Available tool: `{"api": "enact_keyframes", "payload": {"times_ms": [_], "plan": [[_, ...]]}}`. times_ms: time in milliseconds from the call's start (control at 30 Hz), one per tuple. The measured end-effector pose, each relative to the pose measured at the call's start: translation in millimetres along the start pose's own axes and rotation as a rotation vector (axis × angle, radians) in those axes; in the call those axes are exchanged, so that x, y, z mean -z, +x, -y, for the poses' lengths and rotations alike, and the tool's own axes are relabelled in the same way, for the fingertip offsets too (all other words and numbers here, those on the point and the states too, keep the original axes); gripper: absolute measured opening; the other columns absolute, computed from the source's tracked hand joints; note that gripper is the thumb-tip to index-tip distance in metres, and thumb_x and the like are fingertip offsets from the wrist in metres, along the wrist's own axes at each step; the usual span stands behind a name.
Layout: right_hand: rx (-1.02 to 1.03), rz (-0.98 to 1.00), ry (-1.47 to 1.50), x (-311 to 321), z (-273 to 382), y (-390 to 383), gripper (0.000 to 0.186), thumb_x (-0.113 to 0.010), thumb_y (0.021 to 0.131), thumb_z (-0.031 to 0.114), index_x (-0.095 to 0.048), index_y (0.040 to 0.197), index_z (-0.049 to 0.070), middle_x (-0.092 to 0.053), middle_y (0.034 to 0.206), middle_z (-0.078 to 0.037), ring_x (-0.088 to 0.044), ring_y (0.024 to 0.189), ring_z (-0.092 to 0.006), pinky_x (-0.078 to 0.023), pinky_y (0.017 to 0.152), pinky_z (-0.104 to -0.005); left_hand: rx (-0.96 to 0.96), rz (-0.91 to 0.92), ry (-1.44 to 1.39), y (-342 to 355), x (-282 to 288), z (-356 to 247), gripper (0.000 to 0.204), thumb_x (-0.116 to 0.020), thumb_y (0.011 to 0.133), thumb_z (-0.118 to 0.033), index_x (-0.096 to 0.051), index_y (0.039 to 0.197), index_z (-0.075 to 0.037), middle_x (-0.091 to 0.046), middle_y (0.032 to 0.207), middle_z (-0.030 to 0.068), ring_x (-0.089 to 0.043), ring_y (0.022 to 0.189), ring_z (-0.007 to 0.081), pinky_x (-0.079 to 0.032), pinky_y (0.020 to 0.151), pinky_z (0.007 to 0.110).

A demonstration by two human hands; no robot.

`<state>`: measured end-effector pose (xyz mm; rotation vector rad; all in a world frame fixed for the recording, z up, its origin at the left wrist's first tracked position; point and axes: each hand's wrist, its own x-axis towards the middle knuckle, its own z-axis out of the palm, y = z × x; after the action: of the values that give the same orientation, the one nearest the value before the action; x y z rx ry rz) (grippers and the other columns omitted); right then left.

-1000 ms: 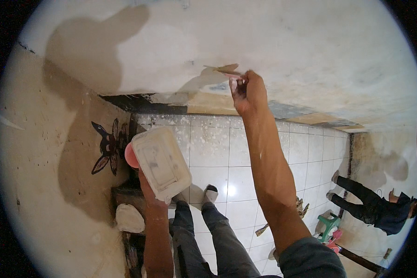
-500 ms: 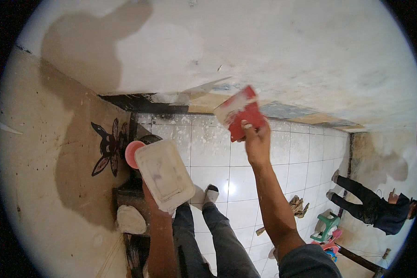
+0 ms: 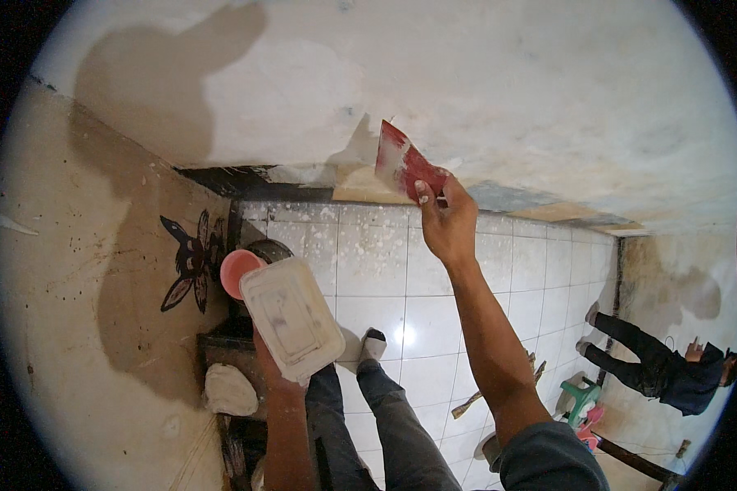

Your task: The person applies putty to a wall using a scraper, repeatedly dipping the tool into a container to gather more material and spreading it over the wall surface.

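My right hand (image 3: 450,217) grips a red putty spreader (image 3: 418,174) smeared with whitish paste, thumb on its near face. The blade's upper edge is close to the pale wall (image 3: 483,90); whether it touches cannot be made out. My left hand (image 3: 272,360) holds a rectangular whitish plastic lid (image 3: 293,319) from beneath, its fingers mostly hidden. Greyish smears mark the lid's surface. Beyond the lid's far left corner, a pink tub (image 3: 239,272) shows partly covered.
White floor tiles (image 3: 370,315) carry paste splatters along the wall. A pale lump (image 3: 231,389) rests on a dark box-like piece at left. Crumpled brown cloth lies behind my right forearm. Far right are a green stool (image 3: 580,399) and another person (image 3: 671,364).
My right hand has moved up and left toward the wall, turning the spreader more edge-on. The lid in my left hand has dipped slightly, showing more of the pink tub.
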<state>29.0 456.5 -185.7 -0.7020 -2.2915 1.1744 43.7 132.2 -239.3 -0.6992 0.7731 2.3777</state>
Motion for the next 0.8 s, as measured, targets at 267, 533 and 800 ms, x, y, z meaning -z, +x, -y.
{"api": "enact_keyframes", "payload": {"times_ms": [267, 533, 800], "plan": [[-0.796, -0.057, 1.087, -21, 15, -9, 0.019, -0.063, 0.094, 0.011, -0.061, 0.112, 0.005, -0.068, 0.102, -0.005, -0.063, 0.072, -0.0117, -0.051, 0.058, -0.0223, -0.062, 0.021, 0.147, -6, -12, -3, 0.054, -0.041, 0.103, -0.049, -0.044, 0.144, -0.015, -0.057, 0.133, 0.0063, -0.059, 0.12, 0.0265, -0.054, 0.097, 0.047], [-0.84, -0.165, 1.377, -29, 68, 62, 0.011, -0.054, 0.095, 0.007, -0.059, 0.097, -0.002, -0.062, 0.082, -0.007, -0.061, 0.069, -0.0101, -0.054, 0.056, -0.0143, -0.063, -0.059, 0.055, -8, -19, -7, 0.051, -0.042, 0.103, -0.045, -0.045, 0.143, -0.013, -0.058, 0.132, 0.0074, -0.063, 0.114, 0.0264, -0.057, 0.092, 0.044], [-0.292, -0.016, 1.634, 69, 104, 21, 0.025, -0.05, 0.095, 0.005, -0.056, 0.117, -0.005, -0.065, 0.095, -0.011, -0.065, 0.074, -0.0099, -0.056, 0.058, -0.0137, -0.065, 0.044, 0.115, -13, -3, -9, 0.051, -0.042, 0.103, -0.044, -0.045, 0.143, -0.013, -0.057, 0.134, 0.0082, -0.063, 0.114, 0.0268, -0.057, 0.092, 0.045]]}}
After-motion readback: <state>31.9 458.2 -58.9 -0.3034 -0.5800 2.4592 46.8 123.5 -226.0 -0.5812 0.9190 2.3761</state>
